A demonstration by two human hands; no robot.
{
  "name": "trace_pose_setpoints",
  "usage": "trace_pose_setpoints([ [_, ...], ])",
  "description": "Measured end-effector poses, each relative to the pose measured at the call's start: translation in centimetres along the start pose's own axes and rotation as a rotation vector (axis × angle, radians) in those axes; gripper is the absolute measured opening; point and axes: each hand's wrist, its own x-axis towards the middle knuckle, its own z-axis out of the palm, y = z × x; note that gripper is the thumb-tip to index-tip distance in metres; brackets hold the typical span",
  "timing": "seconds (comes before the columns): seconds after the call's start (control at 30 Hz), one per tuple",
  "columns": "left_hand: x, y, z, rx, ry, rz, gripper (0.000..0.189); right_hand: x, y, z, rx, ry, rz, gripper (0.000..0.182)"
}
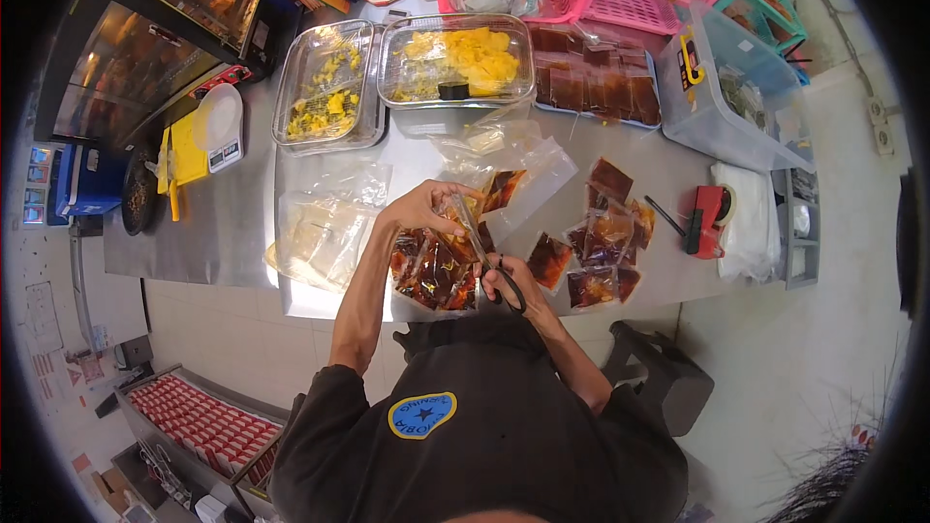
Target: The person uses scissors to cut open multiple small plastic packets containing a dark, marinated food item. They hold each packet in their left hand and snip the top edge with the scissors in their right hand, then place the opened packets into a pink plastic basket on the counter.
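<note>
Scissors point(476, 236) with black handles are in my right hand point(508, 283), their blades pointing up beside my left hand point(439, 207). Between my left fingers is a clear plastic sachet point(459, 214) of dark red-brown sauce, against the blades; whether it is cut, I cannot tell. Below, a pile of filled sauce sachets point(436, 272) lies at the steel table's near edge. More loose sauce sachets point(603, 240) lie to the right. Clear plastic bags point(327, 232) are at the left, and an open clear bag point(541, 174) lies behind my hands, a sachet on it.
Two clear lidded trays point(327, 80) with yellow food stand behind, beside a tray of sauce sachets point(596, 83). A translucent bin point(697, 102), red tape dispenser point(705, 221) and black pen point(665, 216) are right. A kitchen scale point(227, 152) and display cabinet point(138, 73) stand left.
</note>
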Motion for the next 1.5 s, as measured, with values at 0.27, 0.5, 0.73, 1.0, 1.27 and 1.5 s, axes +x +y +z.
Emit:
trace_pose_setpoints([
  [0.27, 0.3, 0.0, -0.2, -0.077, -0.046, -0.121, 0.059, 0.6, -0.5, -0.2, -0.065, 0.077, -0.036, 0.055],
  [0.5, 1.0, 0.4, -0.4, -0.087, -0.069, -0.07, 0.059, 1.6, -1.3, -0.7, -0.086, 0.059, -0.04, 0.052],
  [0.73, 1.1, 1.0, -1.0, -0.032, -0.052, -0.114, 0.048, 1.1, -2.5, -1.1, -0.016, 0.005, -0.017, 0.049],
  [1.0, 1.5, 0.6, -0.7, -0.051, -0.055, -0.121, 0.048, 0.2, -2.7, -1.1, -0.053, 0.057, 0.03, 0.049],
  [1.27, 1.5, 1.5, -0.4, -0.092, -0.068, -0.129, 0.058, 1.1, -2.1, -1.0, -0.052, 0.08, -0.001, 0.049],
  [1.5, 1.7, 0.4, -0.9, -0.036, -0.155, -0.108, 0.068, 1.4, -3.4, -1.3, -0.134, 0.005, 0.049, 0.05],
])
